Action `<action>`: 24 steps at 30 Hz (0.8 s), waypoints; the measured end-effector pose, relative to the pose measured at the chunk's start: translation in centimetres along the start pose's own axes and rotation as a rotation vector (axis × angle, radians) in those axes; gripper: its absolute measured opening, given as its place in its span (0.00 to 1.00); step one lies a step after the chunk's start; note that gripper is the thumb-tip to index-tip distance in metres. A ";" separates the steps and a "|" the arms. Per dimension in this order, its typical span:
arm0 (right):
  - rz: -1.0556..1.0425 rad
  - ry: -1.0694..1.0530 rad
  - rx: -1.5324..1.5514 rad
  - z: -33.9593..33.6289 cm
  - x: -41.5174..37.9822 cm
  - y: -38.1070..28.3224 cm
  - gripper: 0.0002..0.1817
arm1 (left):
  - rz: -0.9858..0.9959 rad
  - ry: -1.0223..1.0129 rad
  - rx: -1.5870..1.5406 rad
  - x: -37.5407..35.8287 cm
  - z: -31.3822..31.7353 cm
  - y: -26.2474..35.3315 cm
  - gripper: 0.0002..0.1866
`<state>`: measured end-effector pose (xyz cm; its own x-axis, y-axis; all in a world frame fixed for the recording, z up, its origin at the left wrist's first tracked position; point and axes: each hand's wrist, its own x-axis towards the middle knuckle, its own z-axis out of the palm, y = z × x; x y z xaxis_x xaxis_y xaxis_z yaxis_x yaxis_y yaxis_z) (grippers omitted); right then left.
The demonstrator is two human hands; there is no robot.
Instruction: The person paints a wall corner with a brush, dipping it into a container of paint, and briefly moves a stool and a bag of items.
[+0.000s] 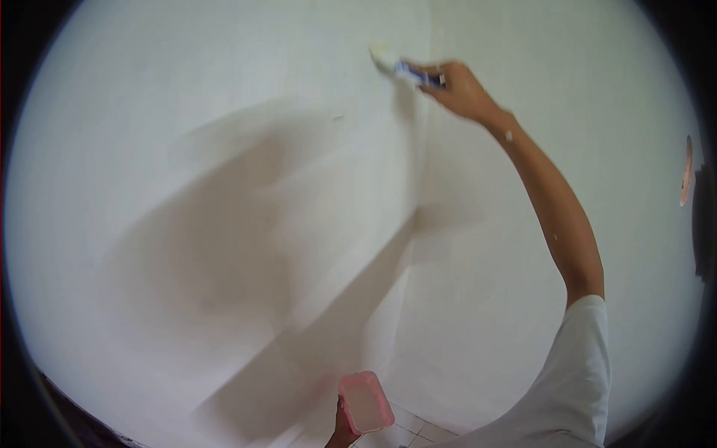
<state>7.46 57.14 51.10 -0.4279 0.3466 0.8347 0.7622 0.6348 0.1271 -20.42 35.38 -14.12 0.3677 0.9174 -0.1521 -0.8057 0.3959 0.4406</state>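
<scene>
Right hand (459, 89) raised high, close to the corner where two pale walls meet; fingers drawn in around the blue-and-white handle of a paintbrush (411, 72), its pale bristles (382, 54) at the left wall (336, 179). Whether the tips press on the surface or sit just off it, cannot tell. Left hand (343, 431) low down, at the near side of a pink tub (386, 415), holding it by its left side; most of its fingers out of sight behind or under the tub, so their exact spread cannot be told. Tub open at the top, a pale layer inside, depth unclear. Tiled floor (407, 422) below; broad shadows (224, 224) on the left wall. White specks on the right wrist and forearm, white sleeve (582, 351) above the elbow. Handling, by judgement: brush light, handle stiff, bristles soft and likely to splay under a hard push; best held on the handle near the bristles, thumb against fingers, wrist loose. Wet paint on the handle would make it slippery. Tub probably thin plastic, light in itself, heavier with its contents, walls apt to give if squeezed; a palm under the base with fingers up one side suits it, rim kept level against spills.
</scene>
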 end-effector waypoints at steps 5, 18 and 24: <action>0.008 -0.595 0.033 3.2 -8.8 0.7 0.21 | -0.050 -0.051 -0.092 3.9 -0.8 -0.5 0.35; 0.051 -0.028 -0.173 4.7 3.5 21.8 0.22 | -0.061 0.031 -0.102 19.1 0.2 -1.3 0.35; 0.083 0.018 -0.086 18.3 -3.5 29.5 0.27 | -0.029 0.016 -0.008 29.2 -1.1 -2.2 0.35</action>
<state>22.54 87.27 42.08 -0.3533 0.3831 0.8535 0.8340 0.5423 0.1018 -8.39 61.36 -20.50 0.3836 0.9060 -0.1788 -0.7985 0.4227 0.4286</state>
